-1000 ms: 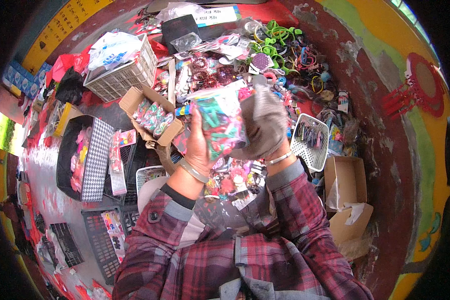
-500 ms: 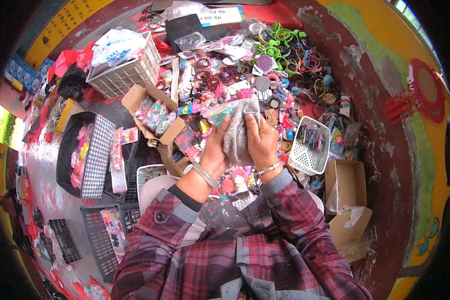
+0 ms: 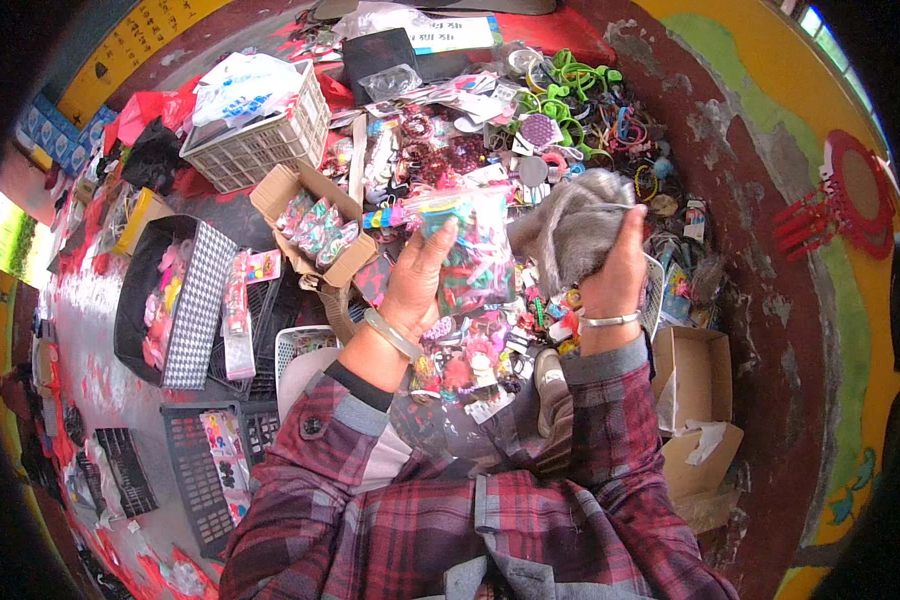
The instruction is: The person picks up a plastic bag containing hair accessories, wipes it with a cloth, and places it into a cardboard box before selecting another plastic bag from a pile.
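A clear plastic zip bag (image 3: 478,255) of small pink, green and white items hangs from my left hand (image 3: 410,285), its thumb and fingers closed on the left edge. My right hand (image 3: 615,275) grips a crumpled grey cloth (image 3: 575,225) to the right of the bag, apart from it. Some of the right fingers are hidden under the cloth. Below and behind both hands lies a dense heap of hair accessories (image 3: 475,360). Left of the bag, a small cardboard box (image 3: 348,262) holds several similar small bags (image 3: 315,230).
At the far left stands a white plastic crate (image 3: 260,145) topped with plastic bags. A houndstooth bin (image 3: 198,310) and a black crate (image 3: 190,470) are nearer left. Green headbands (image 3: 570,90) pile up at the back. An open cardboard box (image 3: 695,375) sits right, beside the wall (image 3: 760,250).
My hands have moved apart. The grey cloth went right with my right hand, off the zip bag, which stays in my left hand and now shows fully.
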The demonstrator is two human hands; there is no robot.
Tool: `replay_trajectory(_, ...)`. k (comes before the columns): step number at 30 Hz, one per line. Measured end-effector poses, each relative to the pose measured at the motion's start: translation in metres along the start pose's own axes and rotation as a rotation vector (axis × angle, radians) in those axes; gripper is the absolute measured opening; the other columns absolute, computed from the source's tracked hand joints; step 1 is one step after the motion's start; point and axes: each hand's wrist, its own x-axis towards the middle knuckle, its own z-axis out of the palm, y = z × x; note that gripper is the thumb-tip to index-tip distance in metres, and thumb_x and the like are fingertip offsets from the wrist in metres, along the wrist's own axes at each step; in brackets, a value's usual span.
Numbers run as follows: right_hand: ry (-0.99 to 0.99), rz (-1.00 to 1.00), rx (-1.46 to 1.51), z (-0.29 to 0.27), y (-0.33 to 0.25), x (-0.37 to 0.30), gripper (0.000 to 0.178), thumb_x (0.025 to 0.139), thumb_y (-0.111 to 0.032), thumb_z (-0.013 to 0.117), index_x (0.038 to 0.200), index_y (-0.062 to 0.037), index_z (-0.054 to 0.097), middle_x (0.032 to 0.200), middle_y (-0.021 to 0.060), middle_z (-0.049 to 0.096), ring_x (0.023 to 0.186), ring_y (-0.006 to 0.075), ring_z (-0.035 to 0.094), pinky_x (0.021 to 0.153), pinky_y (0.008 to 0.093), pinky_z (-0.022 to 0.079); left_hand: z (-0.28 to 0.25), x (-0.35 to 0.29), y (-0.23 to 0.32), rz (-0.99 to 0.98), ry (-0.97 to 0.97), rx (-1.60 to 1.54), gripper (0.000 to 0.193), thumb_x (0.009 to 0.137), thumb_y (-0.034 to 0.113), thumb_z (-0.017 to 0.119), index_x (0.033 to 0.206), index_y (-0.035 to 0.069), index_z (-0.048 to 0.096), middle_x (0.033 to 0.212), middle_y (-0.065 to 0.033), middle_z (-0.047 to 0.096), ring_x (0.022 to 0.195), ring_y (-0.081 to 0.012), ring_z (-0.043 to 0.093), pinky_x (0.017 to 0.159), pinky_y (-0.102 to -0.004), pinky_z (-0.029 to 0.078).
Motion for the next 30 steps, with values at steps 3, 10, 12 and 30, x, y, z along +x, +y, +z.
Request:
replay_trajectory(3, -0.108, -0.040, -0.031, 0.022, -0.021, -0.016, 0.059, 0.095, -0.051, 0.030, 0.124, -0.0017, 0.047, 0.121, 0.0133, 0.054, 0.108, 0.0275, 0.056, 0.092, 0.0419, 0.045, 0.002, -0.001, -0.005, 0.056, -0.088, 0.268, 0.040, 0.089, 0.026, 0.059, 0.122, 0.005, 0.049, 0.111, -0.0027, 0.057, 0.100, -0.0128, 0.054, 0.091, -0.0298, 0.042)
replay_trajectory(10, -0.774, -0.523, -1.524, 0.019, 0.018, -0.023, 0.058, 0.083, -0.033, 0.060, 0.134, -0.0129, 0.042, 0.136, 0.0260, 0.035, 0.125, 0.0398, 0.038, 0.103, 0.0408, 0.031, -0.010, -0.004, -0.026, 0.076, -0.277, 0.495, 0.042, 0.083, 0.013, 0.061, 0.123, 0.007, 0.050, 0.120, -0.0072, 0.055, 0.110, -0.0172, 0.052, 0.091, -0.0330, 0.045)
replay_trajectory(12, -0.640, -0.368, -1.386, 0.029, 0.013, -0.028, 0.056, 0.080, -0.035, 0.063, 0.129, -0.0123, 0.048, 0.129, 0.0239, 0.045, 0.117, 0.0379, 0.047, 0.096, 0.0394, 0.039, -0.008, -0.005, -0.024, 0.194, -0.316, 0.638, 0.044, 0.081, 0.013, 0.063, 0.123, 0.007, 0.050, 0.120, -0.0074, 0.055, 0.107, -0.0172, 0.054, 0.088, -0.0318, 0.047)
replay_trajectory(30, -0.192, -0.652, -1.257, 0.029, 0.036, -0.040, 0.013, 0.083, -0.014, 0.062, 0.079, -0.0021, 0.056, 0.066, 0.0179, 0.055, 0.061, 0.0353, 0.055, 0.054, 0.0381, 0.043, -0.003, -0.010, 0.003, -0.059, -0.530, 0.576, 0.048, 0.088, 0.018, 0.061, 0.129, 0.000, 0.042, 0.116, -0.0028, 0.055, 0.104, -0.0106, 0.049, 0.092, -0.0274, 0.040)
